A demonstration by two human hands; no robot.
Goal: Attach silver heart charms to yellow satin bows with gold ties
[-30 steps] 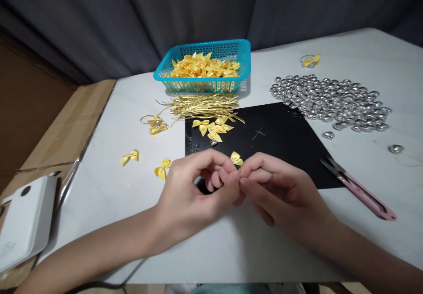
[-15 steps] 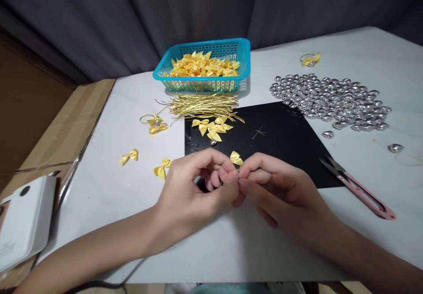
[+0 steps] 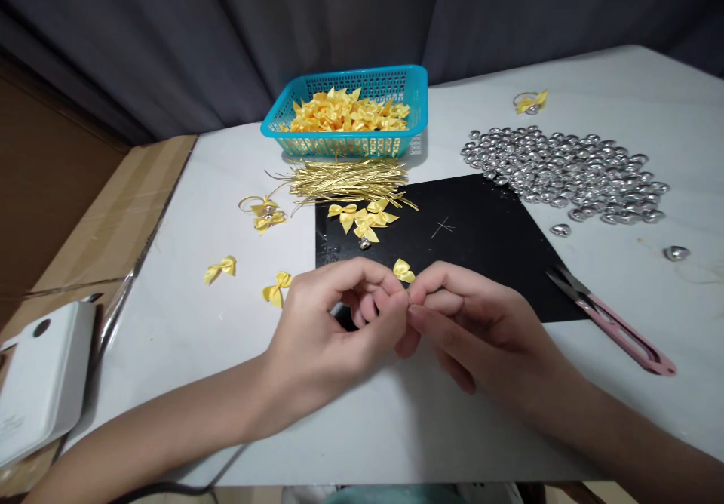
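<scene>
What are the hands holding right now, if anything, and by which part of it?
That can't be told: the left hand and right hand meet at the fingertips, which hide anything between, so no held part shows clearly.

No wording can be read; the one trace of print is on the white device at the left edge of the view — a few faint grey lines low on its broad face, too small and pale to tell letters from numbers; a dark round spot marks the same face higher up — any character in it is indistinct.
</scene>
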